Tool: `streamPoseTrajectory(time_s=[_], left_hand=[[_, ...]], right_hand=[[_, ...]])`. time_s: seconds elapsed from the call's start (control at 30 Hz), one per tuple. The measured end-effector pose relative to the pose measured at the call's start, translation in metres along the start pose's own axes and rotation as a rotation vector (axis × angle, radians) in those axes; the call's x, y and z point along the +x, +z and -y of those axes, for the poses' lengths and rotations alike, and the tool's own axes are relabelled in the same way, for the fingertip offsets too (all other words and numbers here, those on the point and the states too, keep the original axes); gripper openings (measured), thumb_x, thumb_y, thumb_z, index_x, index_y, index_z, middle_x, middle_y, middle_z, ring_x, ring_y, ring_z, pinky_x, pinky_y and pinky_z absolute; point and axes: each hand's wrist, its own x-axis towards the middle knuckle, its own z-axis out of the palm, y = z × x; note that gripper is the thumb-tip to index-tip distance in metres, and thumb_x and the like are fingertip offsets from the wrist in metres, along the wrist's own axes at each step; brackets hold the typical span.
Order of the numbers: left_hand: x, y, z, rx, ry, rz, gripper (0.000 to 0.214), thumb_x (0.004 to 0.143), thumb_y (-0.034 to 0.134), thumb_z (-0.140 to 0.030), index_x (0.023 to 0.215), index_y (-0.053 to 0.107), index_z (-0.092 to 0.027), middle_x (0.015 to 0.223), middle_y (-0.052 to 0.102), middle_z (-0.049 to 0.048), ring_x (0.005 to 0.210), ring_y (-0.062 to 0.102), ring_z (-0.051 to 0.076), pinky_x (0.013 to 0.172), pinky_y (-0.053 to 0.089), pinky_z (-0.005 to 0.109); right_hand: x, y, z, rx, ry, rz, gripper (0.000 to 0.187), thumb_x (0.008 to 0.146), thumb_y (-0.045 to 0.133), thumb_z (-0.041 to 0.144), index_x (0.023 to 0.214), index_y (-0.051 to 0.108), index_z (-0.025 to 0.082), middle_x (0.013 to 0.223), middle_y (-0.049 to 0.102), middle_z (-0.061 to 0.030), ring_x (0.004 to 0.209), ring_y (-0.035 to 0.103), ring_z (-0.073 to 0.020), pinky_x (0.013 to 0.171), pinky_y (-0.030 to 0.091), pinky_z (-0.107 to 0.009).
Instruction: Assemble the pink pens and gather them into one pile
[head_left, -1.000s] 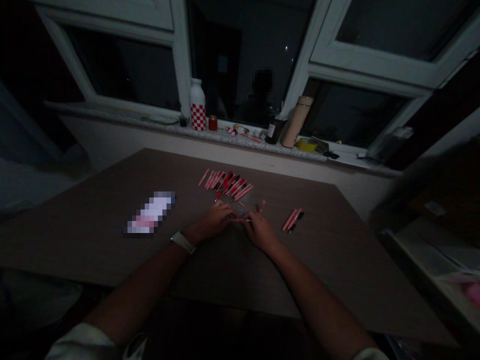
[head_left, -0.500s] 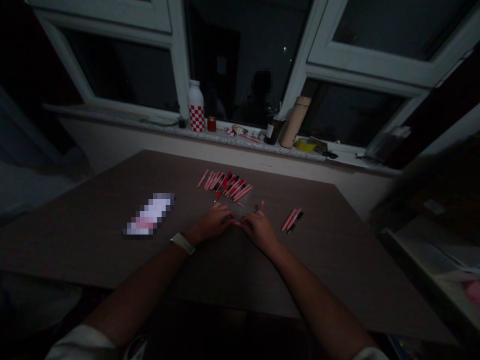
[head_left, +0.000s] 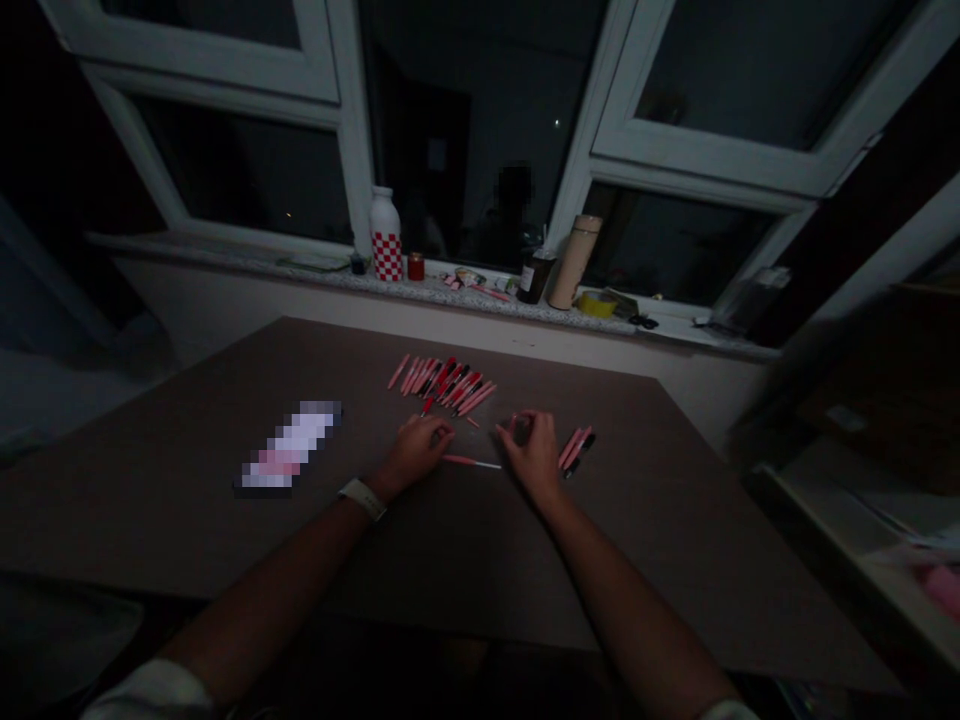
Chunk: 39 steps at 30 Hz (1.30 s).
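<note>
Between my hands, level above or on the tabletop, a slim pen [head_left: 472, 461] shows a pink left half and a thin white rod on the right. Its left end meets the curled fingers of my left hand [head_left: 417, 452], which appear closed on it. To the right, my right hand [head_left: 532, 450] has its thumb and forefinger bent toward each other; a small pinkish piece seems to be at the fingertips, too dark to name. Behind them lies a row of pink, red and black pens [head_left: 444, 384]. A small pink piece [head_left: 473, 423] rests in front of that row.
A few pink and black pens [head_left: 576, 450] lie right of my right hand. A blurred-out phone [head_left: 289, 450] is on the left of the brown table [head_left: 360, 560]. The windowsill holds a checkered bottle [head_left: 386, 240], a red jar [head_left: 415, 266], a beige flask [head_left: 574, 262] and yellow tape [head_left: 598, 304].
My hands have moved apart, the right one rightward. The pen that was between both hands' fingers now shows its white rod, with its right end outside my right hand. The view has tilted up slightly.
</note>
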Motion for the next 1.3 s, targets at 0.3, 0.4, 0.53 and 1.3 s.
streamPoseTrajectory(time_s=[0.3, 0.4, 0.53, 1.3], left_hand=[[0.015, 0.01, -0.019, 0.085, -0.041, 0.046, 0.026, 0.085, 0.059, -0.044, 0.093, 0.067, -0.02, 0.1, 0.07, 0.0071, 0.101, 0.057, 0.027, 0.086, 0.037, 0.038], [0.025, 0.016, -0.027, 0.087, -0.084, 0.074, 0.031, 0.082, 0.062, -0.046, 0.096, 0.068, -0.02, 0.099, 0.07, 0.0077, 0.102, 0.058, 0.027, 0.086, 0.038, 0.037], [0.034, 0.025, -0.034, 0.108, -0.114, 0.112, 0.022, 0.081, 0.063, -0.035, 0.094, 0.07, -0.018, 0.099, 0.071, 0.0099, 0.102, 0.058, 0.028, 0.086, 0.039, 0.037], [-0.001, 0.003, -0.018, -0.689, -0.049, 0.042, 0.026, 0.087, 0.059, -0.037, 0.1, 0.068, -0.017, 0.098, 0.068, 0.0077, 0.09, 0.065, 0.021, 0.077, 0.057, 0.034]], right_hand=[[-0.003, 0.01, -0.015, 0.028, 0.077, 0.11, 0.045, 0.075, 0.071, 0.047, 0.106, 0.056, 0.017, 0.103, 0.059, -0.0109, 0.097, 0.057, -0.0251, 0.084, 0.047, -0.037], [-0.003, 0.012, -0.016, 0.017, 0.098, 0.152, 0.041, 0.077, 0.069, 0.045, 0.104, 0.058, 0.017, 0.102, 0.062, -0.0111, 0.095, 0.059, -0.0251, 0.082, 0.046, -0.036], [-0.002, 0.012, -0.015, 0.007, 0.103, 0.215, 0.025, 0.085, 0.061, 0.039, 0.097, 0.061, 0.017, 0.095, 0.066, -0.0097, 0.089, 0.062, -0.0231, 0.078, 0.045, -0.032], [-0.004, 0.013, 0.026, 0.977, 0.582, 0.137, 0.035, 0.068, 0.079, 0.041, 0.083, 0.054, 0.021, 0.077, 0.073, -0.0025, 0.074, 0.071, -0.0189, 0.064, 0.055, -0.028]])
